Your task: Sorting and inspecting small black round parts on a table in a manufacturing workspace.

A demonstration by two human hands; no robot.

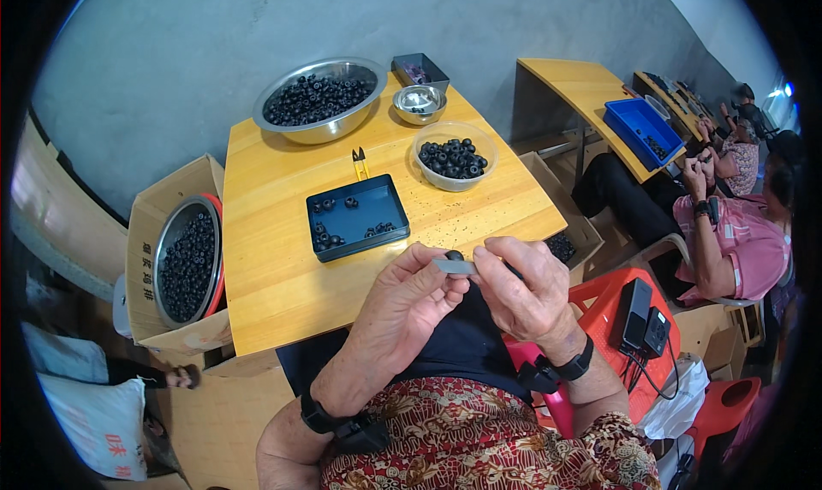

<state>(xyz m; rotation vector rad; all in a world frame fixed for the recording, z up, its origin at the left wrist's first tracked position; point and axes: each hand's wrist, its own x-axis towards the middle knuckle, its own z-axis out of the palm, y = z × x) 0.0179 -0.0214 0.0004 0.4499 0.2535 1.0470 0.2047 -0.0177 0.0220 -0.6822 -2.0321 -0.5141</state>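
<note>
Near the table's front edge, both my hands are raised and close together, fingers pinched. Between their fingertips are a small black round part [454, 255] and a flat light-grey strip [457, 267] in front of it. My left hand [407, 306] is closed at the part, its thumb by the strip's left end. My right hand [531, 293] is closed at the strip's right end. Beyond them lies a dark blue tray [359, 240] with several black parts. A pair of yellow-handled snips [360, 166] rests behind the tray. A clear plastic tub [432, 179] holds more black parts.
A large steel bowl [334, 133] of black parts, a small steel bowl [419, 116] and a dark box [437, 77] stand farther back. Left of the table, a carton [141, 233] holds another full basin. A red plastic stool [612, 314] carries black devices; people sit at tables rightward.
</note>
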